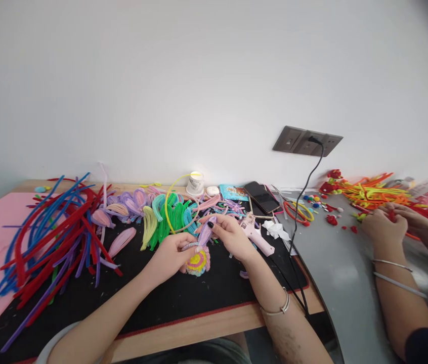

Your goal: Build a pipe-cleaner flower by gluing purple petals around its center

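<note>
Above the black mat [153,296], my left hand [174,255] grips a round flower centre [198,261] of fuzzy pipe cleaner, yellow and pink in the middle with a pastel rim. A purple looped petal [206,231] is pinched in my right hand [226,235], its lower end against the top of the flower centre. Whether the two are joined I cannot tell. Just right of my right hand lies a pink glue gun [257,237]. Behind my hands are green pipe cleaner loops [164,222] and a yellow pipe cleaner [166,202] arching up.
Red and blue pipe cleaners [58,237] spread over the left side. A paper cup [196,183], a phone [262,197] and crumpled tissue [276,230] stand or lie behind. A black cord [298,212] runs from the wall socket [308,141]. At right, another person's hands [386,225] work with red pieces.
</note>
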The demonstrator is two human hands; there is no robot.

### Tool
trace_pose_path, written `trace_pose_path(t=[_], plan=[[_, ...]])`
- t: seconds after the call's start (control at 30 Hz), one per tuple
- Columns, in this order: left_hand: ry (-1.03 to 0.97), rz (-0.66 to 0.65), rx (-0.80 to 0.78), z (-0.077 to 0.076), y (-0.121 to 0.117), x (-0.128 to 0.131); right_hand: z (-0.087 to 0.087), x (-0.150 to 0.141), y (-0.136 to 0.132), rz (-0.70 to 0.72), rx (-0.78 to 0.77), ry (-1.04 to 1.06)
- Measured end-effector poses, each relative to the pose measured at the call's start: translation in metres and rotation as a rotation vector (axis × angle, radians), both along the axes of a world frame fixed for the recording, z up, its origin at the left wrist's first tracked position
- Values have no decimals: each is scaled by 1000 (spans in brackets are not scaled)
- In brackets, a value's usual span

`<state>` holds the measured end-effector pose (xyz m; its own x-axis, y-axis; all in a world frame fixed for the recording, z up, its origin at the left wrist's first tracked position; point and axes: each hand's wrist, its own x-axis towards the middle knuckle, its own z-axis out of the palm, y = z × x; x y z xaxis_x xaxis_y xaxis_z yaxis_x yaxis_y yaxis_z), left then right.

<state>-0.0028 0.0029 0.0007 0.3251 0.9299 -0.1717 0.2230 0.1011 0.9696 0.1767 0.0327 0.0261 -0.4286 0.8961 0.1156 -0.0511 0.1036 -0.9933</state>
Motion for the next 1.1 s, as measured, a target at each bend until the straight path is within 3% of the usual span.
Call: trace_pose_path(t=[0.2, 0.47, 0.87, 1.1], plan=[[8, -13, 0, 0, 1, 0, -6, -2, 1, -3, -6, 11], [12, -2, -7, -1, 0, -1, 1, 1, 0, -1, -50, 19], [-5, -30, -1, -4, 0, -2, -1, -3, 0, -61, 38, -12], [-11, -5, 0, -6, 2, -3, -5, -1, 1, -92, 8, -73]])
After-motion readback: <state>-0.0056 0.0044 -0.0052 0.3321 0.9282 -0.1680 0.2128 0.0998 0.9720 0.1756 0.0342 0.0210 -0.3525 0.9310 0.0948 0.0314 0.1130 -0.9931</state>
